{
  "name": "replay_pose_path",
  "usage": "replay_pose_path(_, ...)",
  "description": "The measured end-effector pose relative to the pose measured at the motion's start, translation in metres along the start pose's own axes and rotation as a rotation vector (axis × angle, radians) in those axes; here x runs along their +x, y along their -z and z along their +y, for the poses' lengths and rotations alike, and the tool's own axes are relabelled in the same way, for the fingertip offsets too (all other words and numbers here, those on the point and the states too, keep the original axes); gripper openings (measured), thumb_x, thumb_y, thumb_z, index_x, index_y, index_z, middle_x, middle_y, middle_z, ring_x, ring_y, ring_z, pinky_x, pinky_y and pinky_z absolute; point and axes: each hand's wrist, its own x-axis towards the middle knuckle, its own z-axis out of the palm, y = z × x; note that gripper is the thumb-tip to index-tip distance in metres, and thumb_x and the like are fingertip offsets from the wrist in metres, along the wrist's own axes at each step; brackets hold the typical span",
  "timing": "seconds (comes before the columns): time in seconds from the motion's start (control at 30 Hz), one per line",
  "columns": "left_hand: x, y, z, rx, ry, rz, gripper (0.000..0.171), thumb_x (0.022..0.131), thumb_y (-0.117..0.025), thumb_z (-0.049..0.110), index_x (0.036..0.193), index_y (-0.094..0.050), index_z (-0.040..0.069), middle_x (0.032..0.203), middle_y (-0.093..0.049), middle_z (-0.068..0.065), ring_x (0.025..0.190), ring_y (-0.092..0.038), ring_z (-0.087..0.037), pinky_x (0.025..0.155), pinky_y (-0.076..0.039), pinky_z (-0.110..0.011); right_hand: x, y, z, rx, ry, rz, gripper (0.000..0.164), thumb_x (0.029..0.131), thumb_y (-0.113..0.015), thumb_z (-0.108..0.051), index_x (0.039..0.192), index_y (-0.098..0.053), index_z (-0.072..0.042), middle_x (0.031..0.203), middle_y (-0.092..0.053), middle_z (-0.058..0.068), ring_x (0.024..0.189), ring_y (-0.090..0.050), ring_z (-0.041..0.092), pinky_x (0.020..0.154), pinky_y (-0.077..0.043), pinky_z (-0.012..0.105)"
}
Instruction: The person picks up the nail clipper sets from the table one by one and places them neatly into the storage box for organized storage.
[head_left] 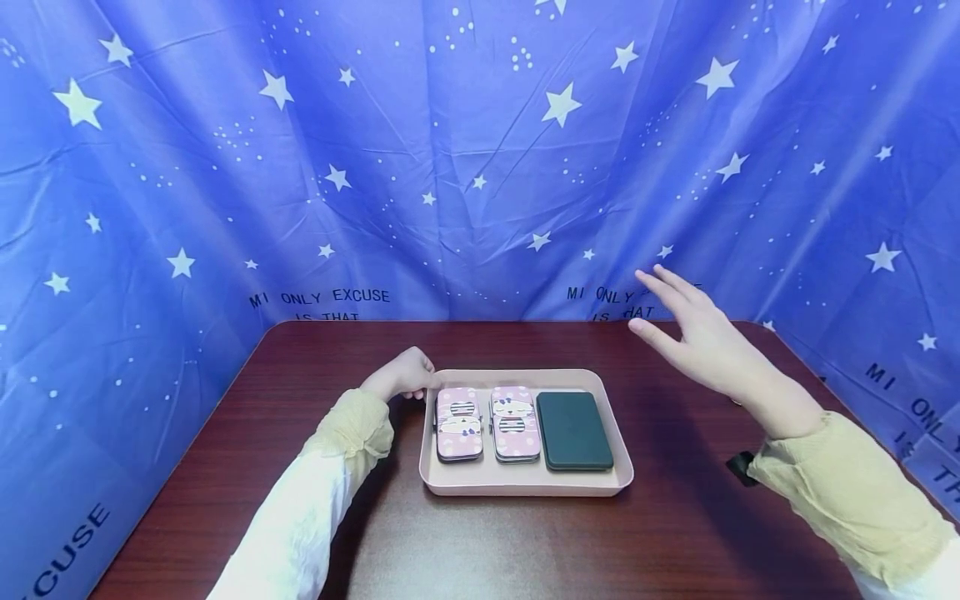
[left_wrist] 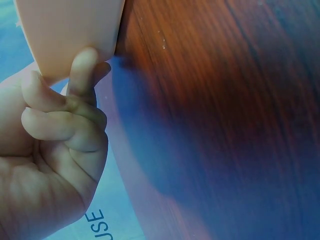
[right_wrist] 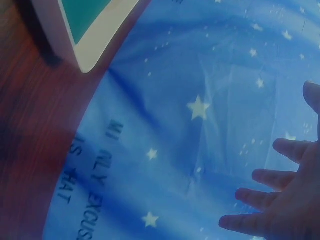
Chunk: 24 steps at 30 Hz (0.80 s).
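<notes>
A shallow cream tray (head_left: 525, 490) sits on the table with two pink, cat-patterned small cases, the left case (head_left: 459, 425) and the middle case (head_left: 515, 423), standing side by side in it. On their right in the tray lies a dark green flat case (head_left: 575, 431). My left hand (head_left: 405, 372) grips the tray's far left corner; the left wrist view shows the index finger against the tray wall (left_wrist: 75, 30) and the other fingers curled. Raised to the right of the tray, my right hand (head_left: 708, 342) has its fingers spread and touches nothing.
The tray rests on a dark reddish-brown wooden table (head_left: 262, 433). Behind and along both sides hangs a blue cloth (head_left: 450, 167) with white stars and printed words. A small black object (head_left: 741, 468) shows by the right cuff.
</notes>
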Motion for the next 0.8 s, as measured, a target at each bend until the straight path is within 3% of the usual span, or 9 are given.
replay_pose_path(0.5, -0.002, 0.001, 0.000, 0.006, -0.003, -0.018, 0.035, 0.083, -0.064, 0.007, 0.053, -0.047, 0.013, 0.040, -0.044, 0.004, 0.037, -0.041, -0.005, 0.036, -0.032, -0.017, -0.006, 0.011, 0.054, -0.004, -0.051, 0.108, 0.063, 0.094, -0.054, -0.035, 0.147, -0.030, -0.010, 0.152, -0.022, 0.024, 0.137, -0.017, 0.050, 0.105, -0.014, 0.068)
replay_pose_path(0.8, 0.001, 0.000, -0.001, 0.002, -0.004, -0.013, 0.034, 0.082, -0.063, 0.005, 0.054, -0.045, 0.012, 0.039, -0.044, 0.004, 0.036, -0.040, -0.005, 0.035, -0.031, -0.017, -0.009, 0.012, 0.092, -0.045, -0.101, 0.109, 0.064, 0.096, -0.050, -0.035, 0.147, -0.027, -0.005, 0.148, -0.022, 0.032, 0.134, -0.018, 0.054, 0.105, -0.013, 0.068)
